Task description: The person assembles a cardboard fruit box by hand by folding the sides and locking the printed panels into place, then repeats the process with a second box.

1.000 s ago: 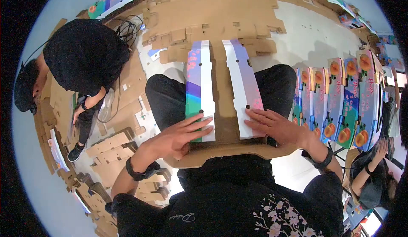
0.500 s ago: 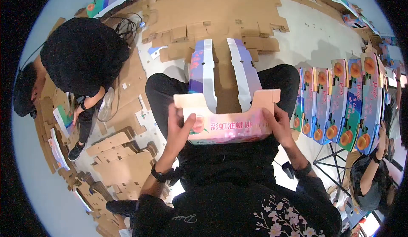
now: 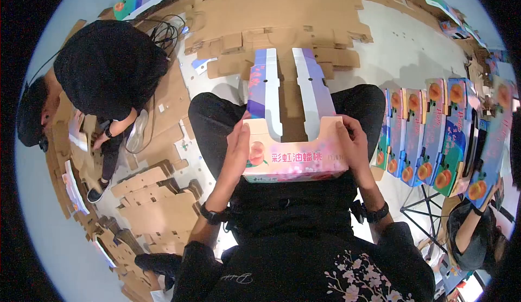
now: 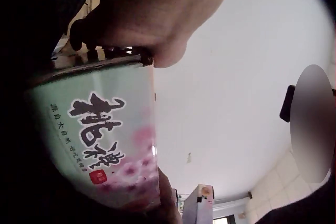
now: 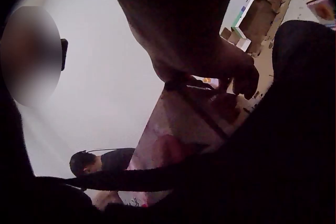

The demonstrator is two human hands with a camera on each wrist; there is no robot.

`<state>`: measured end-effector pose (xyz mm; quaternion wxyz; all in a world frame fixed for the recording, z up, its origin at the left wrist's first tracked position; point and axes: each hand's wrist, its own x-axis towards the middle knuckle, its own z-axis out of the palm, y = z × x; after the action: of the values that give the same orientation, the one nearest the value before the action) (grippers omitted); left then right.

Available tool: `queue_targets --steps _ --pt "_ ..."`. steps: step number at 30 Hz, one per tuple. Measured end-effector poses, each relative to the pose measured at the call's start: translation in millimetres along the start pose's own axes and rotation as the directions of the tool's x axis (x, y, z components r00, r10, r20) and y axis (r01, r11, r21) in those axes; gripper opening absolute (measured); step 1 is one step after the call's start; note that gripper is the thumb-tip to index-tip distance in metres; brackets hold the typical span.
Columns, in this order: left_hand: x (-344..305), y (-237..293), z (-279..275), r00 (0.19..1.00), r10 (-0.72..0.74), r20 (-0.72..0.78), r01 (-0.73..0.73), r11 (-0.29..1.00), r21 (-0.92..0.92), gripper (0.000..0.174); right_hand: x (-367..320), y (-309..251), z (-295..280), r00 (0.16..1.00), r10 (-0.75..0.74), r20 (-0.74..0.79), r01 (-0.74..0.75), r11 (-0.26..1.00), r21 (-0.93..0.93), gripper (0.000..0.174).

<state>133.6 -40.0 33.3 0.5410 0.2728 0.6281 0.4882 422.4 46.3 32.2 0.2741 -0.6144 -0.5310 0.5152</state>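
Observation:
A printed cardboard box (image 3: 296, 158) lies across the person's lap, its near end panel standing upright with a peach print and Chinese lettering. The left hand (image 3: 236, 146) grips the panel's left corner, thumb along the printed face. At the right corner the right hand (image 3: 354, 143) holds the box the same way, its fingers curled behind the edge. Two long side walls with white inner flaps (image 3: 272, 96) run away from the body, brown board between them. In the left wrist view, the box's pink and green end (image 4: 110, 140) shows below the hand.
Finished-looking peach boxes (image 3: 429, 134) stand in a row at the right, where another person's arm (image 3: 472, 226) supports one. A person in black (image 3: 111, 69) works at the left. Flat brown cardboard (image 3: 282, 9) covers the floor ahead, with stacked pieces (image 3: 157, 199) at lower left.
The hands have gone from lying on the side flaps to gripping the near corners. The near end panel has swung upright, and its protruding top tabs no longer show. At right, a box has been lifted away.

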Motion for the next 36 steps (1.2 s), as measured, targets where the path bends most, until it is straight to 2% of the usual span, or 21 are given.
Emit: queue_targets --steps 1,4,7,10,13,15,16,18,19,21,22,23,24,25,26,28,31,32,34,35,36 --pt "0.6 -3.2 -3.0 1.0 -0.015 0.021 0.015 1.0 0.0 0.053 -0.2 -1.2 1.8 1.0 0.014 0.002 -0.014 1.0 0.026 0.029" --pt "2.9 -12.3 -7.9 0.996 -0.065 0.064 0.067 0.997 -0.031 0.054 1.5 13.3 4.6 0.991 -0.119 -0.057 0.114 0.99 -0.084 0.03" --pt "2.6 -13.5 -5.7 0.993 -0.109 0.055 0.114 0.989 -0.097 0.052 2.2 23.1 4.5 0.999 0.018 -0.043 -0.018 1.0 0.003 0.032" --pt "10.2 -27.1 -7.4 0.992 -0.119 0.04 0.124 0.983 -0.136 0.051 8.2 28.3 6.8 0.978 0.201 0.063 -0.21 0.952 0.221 0.035" --pt "16.9 -43.7 -10.2 0.979 -0.202 0.001 0.197 0.957 -0.213 0.049 4.9 18.9 19.5 0.966 0.255 -0.036 -0.227 0.91 0.347 0.042" --pt "21.1 -45.0 -13.5 0.95 -0.31 -0.023 0.294 0.919 -0.263 0.048 20.0 45.6 9.9 0.937 0.303 0.174 -0.347 0.859 0.376 0.046" --pt "20.1 -39.2 -13.5 0.946 -0.321 0.035 0.317 0.901 -0.296 0.049 23.1 47.0 8.1 0.905 0.322 0.278 -0.411 0.83 0.378 0.048" --pt "16.4 -26.6 -14.6 0.929 -0.336 0.155 0.369 0.858 -0.356 0.05 21.3 51.0 4.9 0.903 0.29 0.318 -0.401 0.834 0.379 0.051" --pt "14.1 -21.2 -14.3 0.942 -0.3 0.151 0.334 0.88 -0.337 0.051 21.7 45.8 3.2 0.902 0.269 0.338 -0.393 0.837 0.382 0.053" --pt "2.5 -12.5 -14.5 0.964 -0.224 0.146 0.259 0.92 -0.295 0.054 9.1 25.2 -0.4 0.951 0.191 0.244 -0.267 0.904 0.334 0.056" --pt "-3.2 -7.9 -14.9 0.984 -0.107 0.143 0.139 0.964 -0.229 0.056 4.4 11.7 -2.9 0.969 0.149 0.198 -0.205 0.93 0.305 0.057" --pt "-11.5 -4.4 -15.6 0.989 0.005 0.148 0.019 0.987 -0.161 0.058 2.8 -1.2 -8.5 0.99 -0.023 0.136 -0.007 0.976 0.218 0.06" --pt "-18.7 -0.4 -16.2 0.98 0.115 0.161 -0.102 0.991 -0.09 0.06 2.2 -15.8 -16.6 0.976 -0.199 0.091 0.188 0.975 0.119 0.063" --pt "-23.9 4.2 -14.6 0.973 0.166 0.159 -0.152 0.984 -0.096 0.066 2.5 -34.5 -25.2 0.96 -0.253 0.117 0.244 0.966 0.086 0.069" --pt "-28.0 4.4 -13.0 0.965 0.211 0.157 -0.205 0.977 -0.058 0.068 2.4 -54.9 -28.2 0.968 -0.206 0.144 0.167 0.955 0.245 0.073" --pt "-32.2 7.4 -11.2 0.937 0.307 0.165 -0.314 0.949 0.019 0.072 3.6 -97.0 -40.6 0.945 -0.256 0.205 0.229 0.963 0.145 0.079" --pt "-19.9 27.9 -15.9 0.931 0.35 0.106 -0.366 0.886 0.286 0.076 1.3 -134.9 -45.0 0.901 -0.391 0.185 0.384 0.92 0.073 0.081" --pt "-14.3 37.8 -18.0 0.922 0.378 0.084 -0.381 0.848 0.369 0.076 -0.3 -145.8 -46.4 0.841 -0.509 0.183 0.526 0.849 -0.059 0.082" --pt "-2.6 55.9 -29.5 0.843 0.537 -0.028 -0.478 0.774 0.416 0.084 -4.8 -166.8 -47.0 0.678 -0.7 0.222 0.73 0.607 -0.315 0.083" --pt "2.7 66.3 -35.1 0.77 0.62 -0.15 -0.532 0.754 0.385 0.096 -11.4 -178.8 -46.9 0.641 -0.723 0.257 0.75 0.519 -0.409 0.083" --pt "8.3 84.0 -45.0 0.682 0.72 -0.129 -0.611 0.657 0.441 0.104 -17.3 -185.2 -48.8 0.624 -0.714 0.318 0.757 0.452 -0.472 0.083"
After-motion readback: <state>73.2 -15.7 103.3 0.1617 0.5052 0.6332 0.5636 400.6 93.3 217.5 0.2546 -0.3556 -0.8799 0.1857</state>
